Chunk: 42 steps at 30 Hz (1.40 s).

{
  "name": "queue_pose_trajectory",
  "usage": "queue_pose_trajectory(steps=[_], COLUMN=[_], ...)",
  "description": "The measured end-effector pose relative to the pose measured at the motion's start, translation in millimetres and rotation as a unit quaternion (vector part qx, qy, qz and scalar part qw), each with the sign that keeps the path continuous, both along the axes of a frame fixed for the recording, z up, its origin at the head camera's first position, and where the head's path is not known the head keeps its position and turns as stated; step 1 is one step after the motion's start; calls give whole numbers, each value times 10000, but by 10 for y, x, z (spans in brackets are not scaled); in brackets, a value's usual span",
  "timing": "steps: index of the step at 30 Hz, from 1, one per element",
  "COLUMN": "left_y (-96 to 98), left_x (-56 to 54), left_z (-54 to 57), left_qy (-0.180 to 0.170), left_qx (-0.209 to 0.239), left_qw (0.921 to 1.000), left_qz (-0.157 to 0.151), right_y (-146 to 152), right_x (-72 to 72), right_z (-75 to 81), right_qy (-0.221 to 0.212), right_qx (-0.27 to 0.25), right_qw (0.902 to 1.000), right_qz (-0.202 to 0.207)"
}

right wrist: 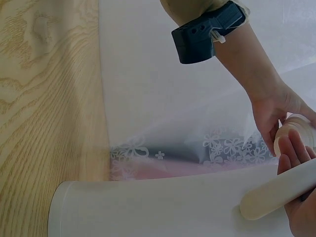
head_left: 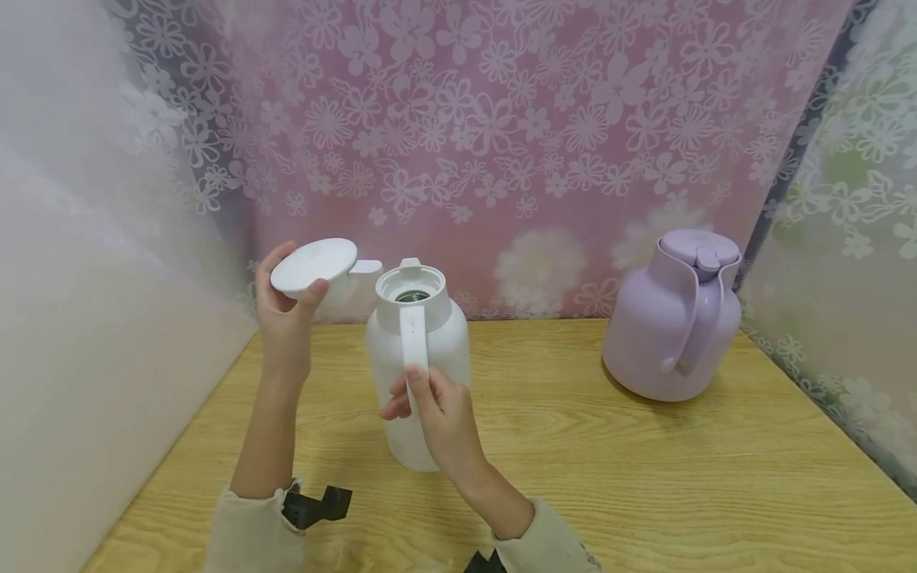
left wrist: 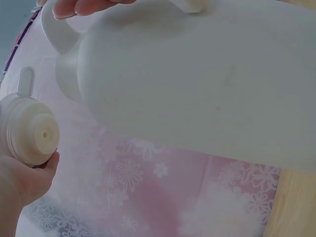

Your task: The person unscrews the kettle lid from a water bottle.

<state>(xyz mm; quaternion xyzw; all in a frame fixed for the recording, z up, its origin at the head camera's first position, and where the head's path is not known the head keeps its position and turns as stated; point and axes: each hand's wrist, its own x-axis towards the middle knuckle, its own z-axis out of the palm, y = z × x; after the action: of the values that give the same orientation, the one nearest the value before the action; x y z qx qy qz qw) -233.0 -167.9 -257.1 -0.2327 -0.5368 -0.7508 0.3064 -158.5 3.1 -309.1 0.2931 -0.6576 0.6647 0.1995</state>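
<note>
A white thermos jug (head_left: 383,350) stands upright on the wooden table with its mouth uncovered. My right hand (head_left: 447,418) grips its handle (head_left: 413,334), thumb on the near side. To the left of the jug's mouth, my left hand (head_left: 285,326) holds the white lid (head_left: 315,267) in the air, fingers and thumb around its edge. A small tab on the lid points toward the jug. In the left wrist view the stepped underside of the lid (left wrist: 45,134) shows, with a small hole in its middle. The right wrist view shows the jug's body (right wrist: 148,210) lying sideways across the picture.
A lilac thermos jug (head_left: 669,334) with its lid on stands at the right of the wooden table (head_left: 573,477). Behind the table hangs a pink flowered curtain (head_left: 501,159). A pale wall (head_left: 107,278) runs along the left, and a flowered sheet (head_left: 852,278) along the right.
</note>
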Motion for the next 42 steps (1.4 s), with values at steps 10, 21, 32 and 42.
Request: queue_pose_trajectory(steps=[10,21,32,42], left_y=[-67,-176,-313,-451], left_x=[30,79,99,140], left_z=[-159,-376,-545,-737], left_qy=[106,-199,-84,-248], left_qx=[386,297,162,-193], left_qw=[9990,9991,9990,9989], left_qz=[-220,-242,-404,-345], right_y=[-2,-6,-1,0], right_x=[1,-2,5,2], right_z=[9,0,6,5], right_qy=[13,41,-38,-99], right_qx=[-10,-76,-50,-61], right_qw=[10000,10000,10000,9999], right_qz=[-31,47,34,22])
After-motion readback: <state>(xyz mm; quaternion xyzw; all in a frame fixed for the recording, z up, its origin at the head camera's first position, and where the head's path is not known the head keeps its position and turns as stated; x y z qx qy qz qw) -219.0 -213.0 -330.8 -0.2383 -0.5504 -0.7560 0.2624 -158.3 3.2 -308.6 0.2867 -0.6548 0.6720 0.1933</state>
